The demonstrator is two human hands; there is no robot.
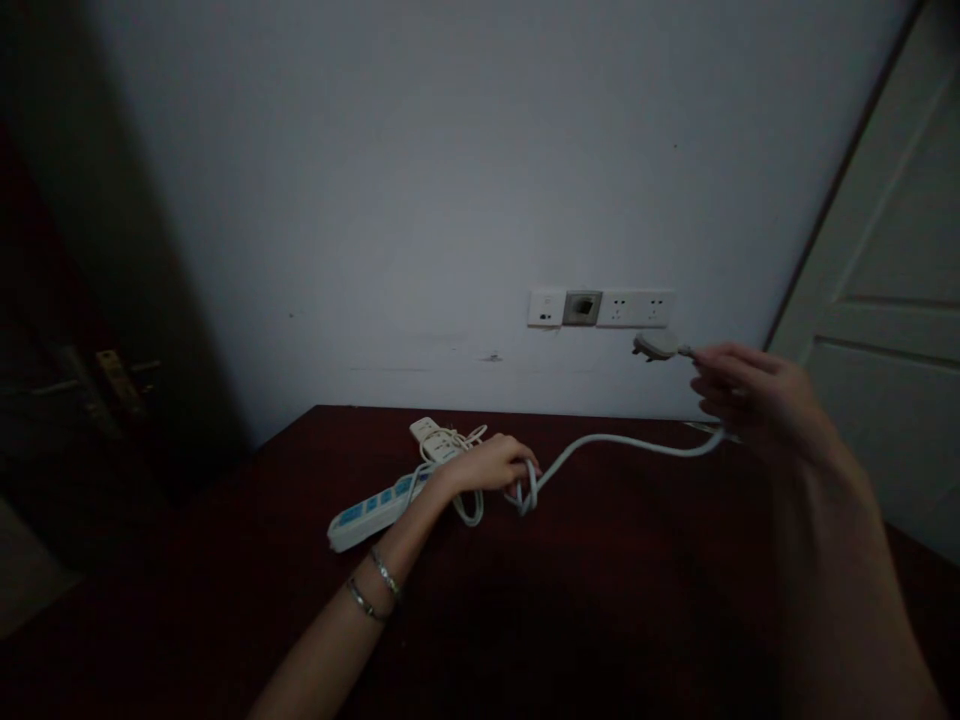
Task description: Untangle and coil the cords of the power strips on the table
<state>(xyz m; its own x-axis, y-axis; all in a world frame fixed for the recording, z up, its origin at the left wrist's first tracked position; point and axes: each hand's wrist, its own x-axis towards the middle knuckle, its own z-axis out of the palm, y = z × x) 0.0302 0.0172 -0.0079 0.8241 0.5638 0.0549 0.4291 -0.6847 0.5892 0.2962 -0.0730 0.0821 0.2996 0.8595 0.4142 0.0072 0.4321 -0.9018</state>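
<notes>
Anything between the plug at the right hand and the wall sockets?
Nothing visible: the plug, its cord pinched in the right hand, appears just below the rightmost wall socket, with no object between. Depth gap: can't tell.

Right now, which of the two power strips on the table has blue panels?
The nearer power strip, toward the camera: blue panels run along its top. The other strip, farther back toward the wall, has an off-white face.

power strip: smooth plastic | cord: smooth, plastic-sheathed | bracelets: metal – shiny | wall: matt – lightly scuffed
</notes>
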